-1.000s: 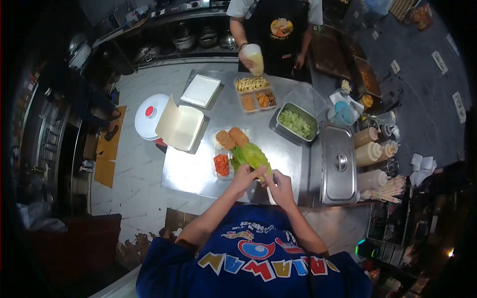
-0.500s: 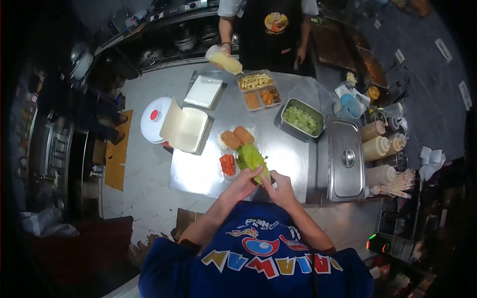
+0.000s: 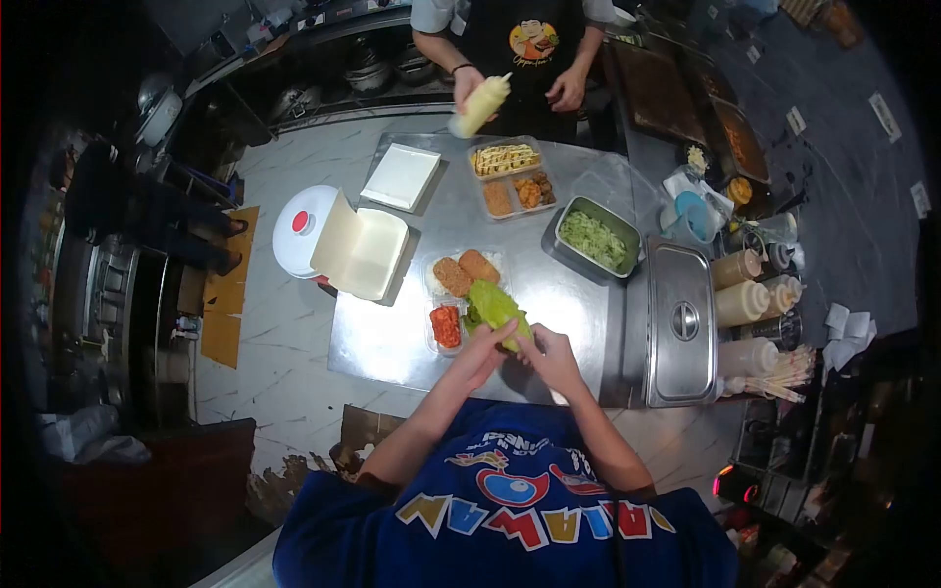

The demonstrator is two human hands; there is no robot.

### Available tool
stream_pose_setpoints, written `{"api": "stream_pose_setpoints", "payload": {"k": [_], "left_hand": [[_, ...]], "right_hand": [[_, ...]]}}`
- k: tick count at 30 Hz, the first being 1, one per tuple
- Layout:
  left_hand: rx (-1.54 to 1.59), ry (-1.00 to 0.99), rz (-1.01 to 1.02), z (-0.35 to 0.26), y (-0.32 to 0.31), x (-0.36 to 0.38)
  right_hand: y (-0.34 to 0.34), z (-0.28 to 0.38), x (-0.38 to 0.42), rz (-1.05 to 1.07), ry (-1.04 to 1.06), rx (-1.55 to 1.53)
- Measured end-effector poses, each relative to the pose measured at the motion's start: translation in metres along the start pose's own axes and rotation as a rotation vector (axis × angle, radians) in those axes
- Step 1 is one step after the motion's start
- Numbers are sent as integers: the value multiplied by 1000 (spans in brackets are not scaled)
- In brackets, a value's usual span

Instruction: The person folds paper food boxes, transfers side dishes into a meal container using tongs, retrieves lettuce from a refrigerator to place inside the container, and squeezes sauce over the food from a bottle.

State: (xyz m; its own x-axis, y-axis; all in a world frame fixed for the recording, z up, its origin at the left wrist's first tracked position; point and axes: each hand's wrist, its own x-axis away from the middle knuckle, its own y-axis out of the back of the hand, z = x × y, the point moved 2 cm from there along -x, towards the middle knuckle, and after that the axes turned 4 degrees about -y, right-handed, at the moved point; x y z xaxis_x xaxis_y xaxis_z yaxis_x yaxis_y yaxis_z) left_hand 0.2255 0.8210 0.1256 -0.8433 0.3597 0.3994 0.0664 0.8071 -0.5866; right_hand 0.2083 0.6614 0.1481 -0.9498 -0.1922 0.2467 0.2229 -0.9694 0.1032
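Observation:
A green lettuce leaf [image 3: 495,306] is pinched between my left hand [image 3: 480,357] and my right hand [image 3: 552,361], close to the steel table's front edge. The leaf hangs over the near part of a clear compartment tray [image 3: 429,343]. In that tray, two browned breaded patties [image 3: 465,272] lie on white rice, and red kimchi-like food [image 3: 445,326] fills a smaller compartment. A lettuce-covered part of the tray is hidden. Below my right hand shows a small white tip [image 3: 559,398] that I cannot identify.
Across the table, a co-worker's hand [image 3: 467,86] holds a squeeze bottle [image 3: 482,104] near a filled tray [image 3: 510,176]. An open box [image 3: 377,253] and white-lidded pot [image 3: 300,227] are left; shredded greens [image 3: 594,235], a lidded steel pan [image 3: 683,323] and sauce bottles [image 3: 742,304] right.
The co-worker's squeeze bottle has swung from nozzle down over the far tray to nozzle up, farther back. My hands keep hold of the lettuce, with only a slight shift.

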Motion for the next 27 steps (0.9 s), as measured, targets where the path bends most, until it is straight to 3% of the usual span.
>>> {"api": "stream_pose_setpoints", "payload": {"k": [1,4,6,8,10,13,17,19,22,25,27], "left_hand": [[-143,-18,-39,3,6,-13],[-633,-320,12,-9,12,-68],[-739,-307,-139,-54,2,-105],[-694,-223,-294,-103,5,-148],[-475,-387,-213,-119,32,-214],[-528,-275,-223,-125,45,-269],[-683,-280,-295,-109,16,-297],[-784,-301,-378,-91,21,-329],[-770,-250,-403,-105,-11,-309],[-1005,-227,-534,-105,-6,-326],[-1024,-375,-454,-101,-13,-317]], "right_hand": [[3,-7,-9,8,-61,-60],[14,-23,-36,-32,-94,-304],[22,-30,-39,-30,-37,-393],[29,-32,-27,-55,-33,-314],[34,-44,-6,-67,-39,-238],[40,-73,39,-52,-77,-247],[62,-88,117,-89,-225,-298],[73,-92,156,-213,-322,-389],[82,-125,210,-436,-474,-459],[88,-161,246,-575,-570,-461],[85,-181,261,-605,-631,-493]]}}
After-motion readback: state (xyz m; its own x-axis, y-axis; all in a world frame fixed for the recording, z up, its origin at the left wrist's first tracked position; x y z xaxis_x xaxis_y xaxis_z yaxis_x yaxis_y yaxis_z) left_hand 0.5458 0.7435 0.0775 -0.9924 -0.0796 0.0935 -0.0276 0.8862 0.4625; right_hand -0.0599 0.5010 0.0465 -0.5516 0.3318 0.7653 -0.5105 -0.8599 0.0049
